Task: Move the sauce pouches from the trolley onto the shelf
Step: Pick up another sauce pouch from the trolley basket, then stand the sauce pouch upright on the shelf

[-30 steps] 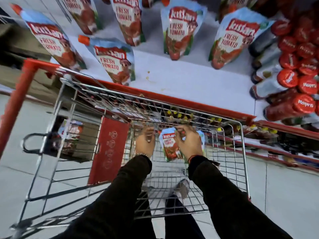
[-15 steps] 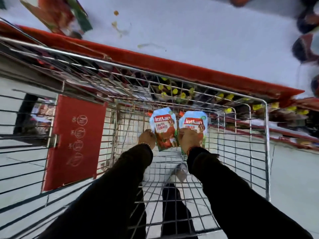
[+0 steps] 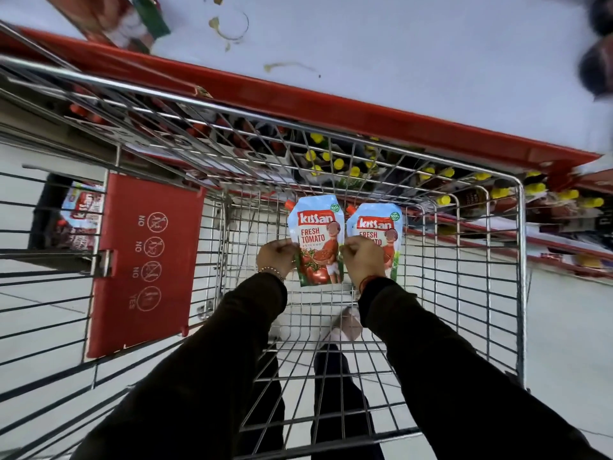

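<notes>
Two light-blue Kissan tomato sauce pouches stand side by side inside the wire trolley [image 3: 519, 247]. My left hand [image 3: 277, 257] pinches the left edge of the left pouch [image 3: 316, 240]. My right hand [image 3: 363, 257] covers the lower part of the right pouch [image 3: 381, 227] and grips it. Both pouches are upright with labels facing me. Above the trolley lies the white shelf [image 3: 381, 54] with its red front edge; one more pouch [image 3: 112, 21] shows blurred at the shelf's top left.
The trolley's red child-seat flap [image 3: 146, 260] hangs at the left. Lower shelves hold yellow-capped bottles [image 3: 338, 164] beyond the trolley's far wall. Dark bottles [image 3: 597, 71] sit at the shelf's right end. My legs show through the trolley floor.
The view tilted down from the shelf into the trolley. My hands went from holding one pouch between them to gripping two pouches side by side, raised slightly.
</notes>
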A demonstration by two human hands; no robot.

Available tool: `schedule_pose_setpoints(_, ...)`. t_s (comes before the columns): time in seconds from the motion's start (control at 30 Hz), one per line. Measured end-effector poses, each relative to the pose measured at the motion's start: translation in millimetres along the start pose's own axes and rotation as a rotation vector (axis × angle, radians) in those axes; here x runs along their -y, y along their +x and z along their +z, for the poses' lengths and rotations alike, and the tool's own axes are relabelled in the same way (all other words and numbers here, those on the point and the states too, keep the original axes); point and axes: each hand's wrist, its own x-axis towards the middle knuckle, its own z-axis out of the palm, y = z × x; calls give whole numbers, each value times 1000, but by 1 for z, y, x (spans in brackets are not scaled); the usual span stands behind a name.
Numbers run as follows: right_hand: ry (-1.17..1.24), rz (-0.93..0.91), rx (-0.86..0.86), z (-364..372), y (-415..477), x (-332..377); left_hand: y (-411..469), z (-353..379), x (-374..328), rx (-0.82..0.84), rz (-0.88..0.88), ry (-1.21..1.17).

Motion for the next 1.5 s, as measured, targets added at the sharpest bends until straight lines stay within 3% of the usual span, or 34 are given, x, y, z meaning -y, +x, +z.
schedule_pose_setpoints(0.23, 129, -33, -31, -26, -48, 21, -37, -29, -3, 24, 213, 11)
schedule_pose_setpoints(0.4, 204, -108, -127, -52, -90, 53, -118, -54, -52, 15, 409, 79)
schedule_pose_setpoints(0.7, 297, -440, -286, -104, -149, 125, -209, -99, -128, -18, 856, 136)
schedule_pose_setpoints(0.97, 440, -458, -342, -115, -149, 144, -225, -89, -152, -53, 915, 17)
schedule_pose_setpoints(1.03, 492, -580, -445, -160, -135, 215, -246, -93, -235, -93, 1075, -36)
schedule_pose_setpoints(1.13, 581, -563, -400, -174, -118, 238, -244, -84, -265, -137, 1125, -24)
schedule_pose_setpoints(1.5, 470, -536, -366, -156, -99, 231, -216, -79, -256, -236, 1105, -46)
